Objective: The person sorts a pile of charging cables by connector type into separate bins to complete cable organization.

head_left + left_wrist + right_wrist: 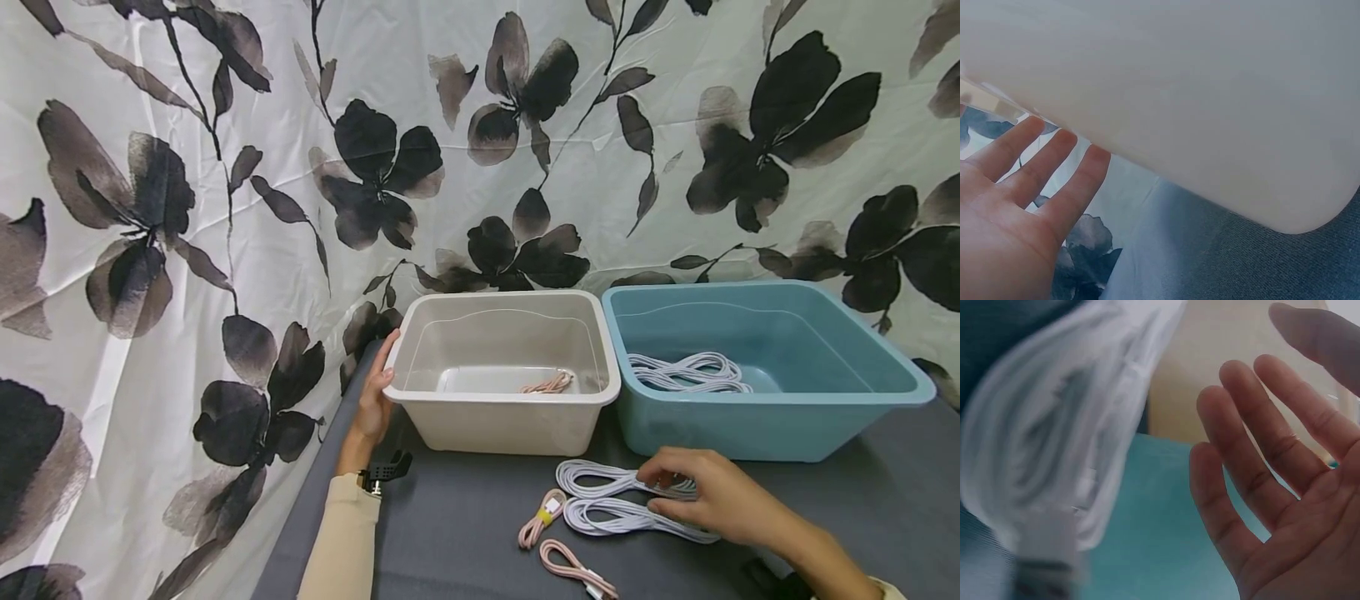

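The right hand [708, 496] rests with loosely spread fingers on 1 of 2 white coiled cables [626, 500] lying on the grey table [465, 533] before the blue bin [757, 371], gripping nothing yet. It looks light, soft and floppy (best pinched mid-bundle). The left hand [372, 400] lies flat against the white bin [506, 371].

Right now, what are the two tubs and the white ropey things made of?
The cream tub and blue tub look like moulded plastic: smooth, slightly glossy walls with rounded rims. The white cable coils under the right hand seem to be cords with a soft plastic or rubbery coat; the right wrist view is too blurred to tell.
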Demonstrator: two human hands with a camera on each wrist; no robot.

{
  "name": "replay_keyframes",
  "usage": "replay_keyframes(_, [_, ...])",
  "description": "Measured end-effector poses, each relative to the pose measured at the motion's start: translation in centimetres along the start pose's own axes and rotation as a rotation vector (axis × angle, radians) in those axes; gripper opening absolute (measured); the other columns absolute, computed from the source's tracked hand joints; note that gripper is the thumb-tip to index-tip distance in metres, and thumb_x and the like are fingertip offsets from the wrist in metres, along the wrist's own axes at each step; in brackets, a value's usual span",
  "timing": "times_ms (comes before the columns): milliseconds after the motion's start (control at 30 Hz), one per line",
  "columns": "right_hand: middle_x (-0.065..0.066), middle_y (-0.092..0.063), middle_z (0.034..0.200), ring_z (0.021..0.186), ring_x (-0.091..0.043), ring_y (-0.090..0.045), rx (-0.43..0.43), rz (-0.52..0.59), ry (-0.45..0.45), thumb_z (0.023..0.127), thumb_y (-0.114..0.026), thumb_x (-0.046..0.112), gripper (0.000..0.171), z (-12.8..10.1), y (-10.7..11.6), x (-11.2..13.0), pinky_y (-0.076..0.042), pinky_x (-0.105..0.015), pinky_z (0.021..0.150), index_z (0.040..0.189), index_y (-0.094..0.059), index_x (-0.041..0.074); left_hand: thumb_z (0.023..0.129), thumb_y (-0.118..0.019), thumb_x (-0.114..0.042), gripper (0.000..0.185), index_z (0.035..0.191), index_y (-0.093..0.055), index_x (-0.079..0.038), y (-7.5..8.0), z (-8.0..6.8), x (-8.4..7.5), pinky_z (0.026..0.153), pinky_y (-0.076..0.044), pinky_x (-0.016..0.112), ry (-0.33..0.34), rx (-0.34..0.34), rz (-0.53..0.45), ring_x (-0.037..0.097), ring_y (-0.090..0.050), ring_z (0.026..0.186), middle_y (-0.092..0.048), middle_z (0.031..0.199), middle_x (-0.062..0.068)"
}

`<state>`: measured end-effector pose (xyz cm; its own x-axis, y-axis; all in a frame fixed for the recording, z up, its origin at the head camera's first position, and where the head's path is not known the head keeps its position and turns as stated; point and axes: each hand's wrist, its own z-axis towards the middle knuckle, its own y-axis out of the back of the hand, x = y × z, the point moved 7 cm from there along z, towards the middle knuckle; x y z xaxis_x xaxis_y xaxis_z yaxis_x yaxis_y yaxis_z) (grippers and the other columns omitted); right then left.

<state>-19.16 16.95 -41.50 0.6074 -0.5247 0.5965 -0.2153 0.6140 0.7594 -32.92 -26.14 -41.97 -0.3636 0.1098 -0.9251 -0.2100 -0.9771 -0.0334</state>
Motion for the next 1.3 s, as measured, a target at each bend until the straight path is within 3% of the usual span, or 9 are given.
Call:
replay_keyframes(400, [0.020, -0.063, 0.098, 0.083, 0.004, -0.053, 0.042, -0.187, -0.046, 0.080, -0.086, 0.032, 0.027, -0.7, -2.8, -1.6, -0.047, -0.025, 0.068, 0.102, -0.072, 0.029, 0.094, -0.032, -0.023, 0.072, 0.165, -0.020, -0.017, 0.0, -0.1, -0.1, 0.104, -0.040, 0.031, -0.019, 0.014, -0.005, 0.029, -0.034, 0.141, -0.021, 0.169, 0.013])
replay_keyframes(667, [0.022, -0.062, 0.100, 0.087, 0.004, -0.054, 0.037, -0.236, -0.019, 0.076, -0.088, 0.030, 0.028, -0.8, -3.6, -1.9, -0.048, -0.027, 0.072, 0.098, -0.070, 0.035, 0.095, -0.031, -0.023, 0.070, 0.164, -0.021, -0.020, 0.0, -0.2, -0.1, 0.107, -0.038, 0.040, -0.011, 0.012, 0.011, 0.031, -0.033, 0.141, -0.022, 0.168, 0.011])
replay_keyframes(967, [0.028, -0.060, 0.098, 0.093, 0.001, -0.054, 0.054, -0.316, -0.046, 0.074, -0.088, 0.033, 0.029, -0.6, -4.2, -2.2, -0.047, -0.036, 0.079, 0.095, -0.070, 0.040, 0.095, -0.031, -0.023, 0.070, 0.165, -0.021, -0.020, -0.3, -0.2, -0.3, 0.109, -0.037, 0.040, -0.012, 0.018, -0.007, 0.032, -0.032, 0.142, -0.022, 0.169, 0.010])
replay_keyframes(1300, [0.027, -0.061, 0.098, 0.093, 0.000, -0.054, 0.040, -0.313, -0.029, 0.074, -0.088, 0.033, 0.028, -0.6, -3.9, -2.3, -0.047, -0.035, 0.078, 0.097, -0.073, 0.038, 0.095, -0.031, -0.024, 0.071, 0.165, -0.020, -0.021, -0.4, -0.1, -0.3, 0.111, -0.033, 0.044, -0.002, 0.015, -0.008, 0.033, -0.029, 0.145, -0.022, 0.169, 0.008])
